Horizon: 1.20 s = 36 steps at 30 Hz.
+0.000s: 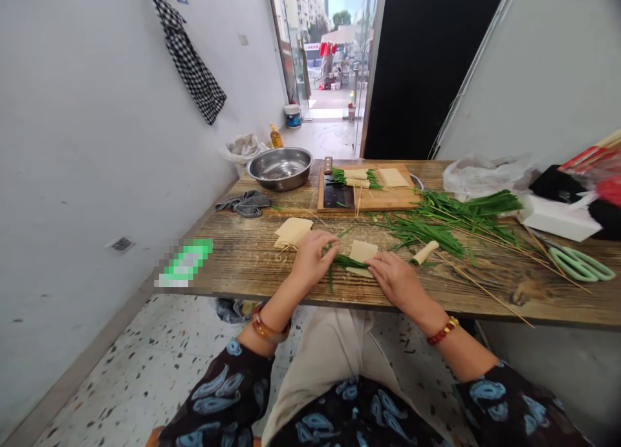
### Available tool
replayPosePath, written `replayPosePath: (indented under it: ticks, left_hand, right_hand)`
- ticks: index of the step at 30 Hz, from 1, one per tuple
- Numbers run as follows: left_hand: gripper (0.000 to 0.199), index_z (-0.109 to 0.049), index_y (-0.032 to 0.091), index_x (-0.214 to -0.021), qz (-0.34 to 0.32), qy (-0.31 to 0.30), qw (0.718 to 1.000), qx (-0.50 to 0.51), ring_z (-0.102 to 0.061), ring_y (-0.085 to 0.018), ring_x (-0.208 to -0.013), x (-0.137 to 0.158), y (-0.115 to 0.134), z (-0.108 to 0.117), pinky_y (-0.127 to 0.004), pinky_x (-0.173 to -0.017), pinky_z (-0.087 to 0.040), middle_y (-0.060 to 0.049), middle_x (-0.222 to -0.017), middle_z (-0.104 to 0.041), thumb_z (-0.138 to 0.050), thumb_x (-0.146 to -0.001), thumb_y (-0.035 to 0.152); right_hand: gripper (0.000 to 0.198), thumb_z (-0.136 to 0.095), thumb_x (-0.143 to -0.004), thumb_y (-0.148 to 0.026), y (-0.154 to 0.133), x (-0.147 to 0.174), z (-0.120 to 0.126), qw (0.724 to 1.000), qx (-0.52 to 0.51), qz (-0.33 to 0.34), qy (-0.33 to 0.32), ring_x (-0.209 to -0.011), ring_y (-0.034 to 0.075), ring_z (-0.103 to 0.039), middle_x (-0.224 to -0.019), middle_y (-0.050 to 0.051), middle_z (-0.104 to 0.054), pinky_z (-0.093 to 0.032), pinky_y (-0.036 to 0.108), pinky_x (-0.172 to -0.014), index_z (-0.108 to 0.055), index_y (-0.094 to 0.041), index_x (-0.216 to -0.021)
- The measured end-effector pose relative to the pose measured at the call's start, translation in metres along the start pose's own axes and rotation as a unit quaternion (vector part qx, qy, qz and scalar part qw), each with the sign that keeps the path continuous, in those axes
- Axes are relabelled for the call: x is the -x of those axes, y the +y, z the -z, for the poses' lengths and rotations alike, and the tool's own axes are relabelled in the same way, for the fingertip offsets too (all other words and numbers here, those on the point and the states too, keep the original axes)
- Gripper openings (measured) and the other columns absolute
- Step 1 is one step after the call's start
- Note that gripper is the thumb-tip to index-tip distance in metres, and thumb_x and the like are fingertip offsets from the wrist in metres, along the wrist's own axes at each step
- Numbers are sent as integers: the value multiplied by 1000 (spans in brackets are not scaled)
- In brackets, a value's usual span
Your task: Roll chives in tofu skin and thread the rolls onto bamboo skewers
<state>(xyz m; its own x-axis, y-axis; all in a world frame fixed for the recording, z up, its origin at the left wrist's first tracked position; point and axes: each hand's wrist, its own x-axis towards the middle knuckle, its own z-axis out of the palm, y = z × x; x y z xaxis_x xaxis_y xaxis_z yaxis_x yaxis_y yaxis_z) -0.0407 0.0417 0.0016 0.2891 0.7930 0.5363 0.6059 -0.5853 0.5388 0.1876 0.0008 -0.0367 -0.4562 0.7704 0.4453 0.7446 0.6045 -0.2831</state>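
Observation:
A small bunch of green chives (350,261) lies across a square beige tofu sheet (363,250) near the table's front edge. My left hand (314,258) is closed at the left end of the bunch, fingertips and thumb together. My right hand (395,277) has its fingers bent over the right end of the bunch, at the sheet's right edge; its fingertips partly hide what is under them. Beyond my left hand is a stack of beige tofu sheets (294,229). To the right of my right hand lies a rolled tofu sheet (425,252) with green inside.
Loose chives (466,207) and thin bamboo skewers (478,285) spread over the right side. Behind stands a cutting board (388,201) with a cleaver (337,191) and skewered rolls (358,182). A steel basin (281,169), grey cloth (245,203) and green-handled scissors (582,264) are also on the table.

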Motion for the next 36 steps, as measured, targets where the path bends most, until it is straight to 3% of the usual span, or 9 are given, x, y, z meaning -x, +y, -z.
replayPosePath:
  ticks: [3, 6, 11, 14, 19, 26, 29, 32, 36]
  left_hand:
    - [12, -67, 16, -80, 52, 54, 995, 73, -60, -17, -82, 4, 13, 6, -31, -79, -47, -5, -82, -67, -56, -83, 20]
    - [18, -67, 14, -75, 172, 31, 969, 172, -60, -15, -70, 16, 31, 7, -27, -68, -46, -5, -74, -67, -56, -83, 26]
    - [31, -69, 10, -91, 310, -94, 847, 421, -63, -14, -68, 36, 56, -10, -27, -68, -49, -10, -83, -71, -65, -78, 38]
    - [40, -68, 11, -99, 327, -67, 791, 513, -65, -17, -83, 37, 66, -19, -29, -79, -49, -12, -98, -70, -70, -74, 42]
    - [43, -68, 11, -102, 325, -64, 738, 588, -64, -20, -96, 33, 75, -26, -30, -87, -46, -13, -106, -68, -77, -69, 38]
    - [22, -61, 13, -97, 336, 106, 644, 679, -66, -19, -94, 12, 65, -20, -35, -91, -47, -10, -96, -70, -65, -81, 28]
    - [24, -60, 13, -100, 338, 109, 670, 652, -66, -18, -87, 8, 57, -18, -35, -88, -48, -5, -81, -67, -62, -83, 29]
    - [22, -62, 12, -93, 323, 66, 764, 555, -64, -15, -76, 9, 47, -18, -30, -78, -50, 0, -70, -60, -60, -82, 31]
    - [18, -62, 12, -74, 275, -77, 886, 364, -58, -12, -68, 8, 38, -17, -24, -62, -50, -2, -72, -60, -59, -79, 29]
  right_hand:
    - [24, -44, -94, -20, 1, -1, 1, 999, -21, -13, 23, -88, 23, -56, -95, 11, -63, -48, 37, -79, -65, -15, -104]
    - [24, -45, -94, -22, 1, -4, 6, 995, -67, -47, 64, -89, 22, -58, -95, 11, -64, -49, 36, -78, -66, -16, -103]
    - [23, -47, -93, -26, -8, -13, 16, 975, -151, -99, 125, -89, 20, -62, -94, 7, -67, -49, 35, -80, -68, -20, -102]
    - [23, -48, -92, -27, -15, -17, 19, 966, -179, -121, 141, -91, 20, -63, -95, 7, -68, -49, 35, -82, -68, -20, -102]
    - [24, -47, -92, -26, -24, -20, 19, 962, -170, -139, 165, -90, 21, -62, -94, 8, -67, -49, 36, -82, -68, -18, -101]
    - [26, -41, -94, -23, -39, -12, 12, 983, -105, -75, 134, -87, 21, -58, -93, 9, -62, -49, 37, -78, -64, -18, -106]
    - [25, -41, -95, -21, -44, -10, 13, 990, -65, -46, 113, -84, 21, -57, -89, 8, -61, -48, 36, -74, -63, -18, -106]
    - [24, -42, -95, -18, -48, -10, 19, 997, -5, -8, 82, -83, 22, -55, -88, 9, -61, -47, 35, -73, -64, -17, -103]
    - [23, -43, -94, -16, -47, -13, 26, 997, 44, 42, 48, -81, 21, -54, -87, 10, -61, -46, 34, -72, -64, -18, -100]
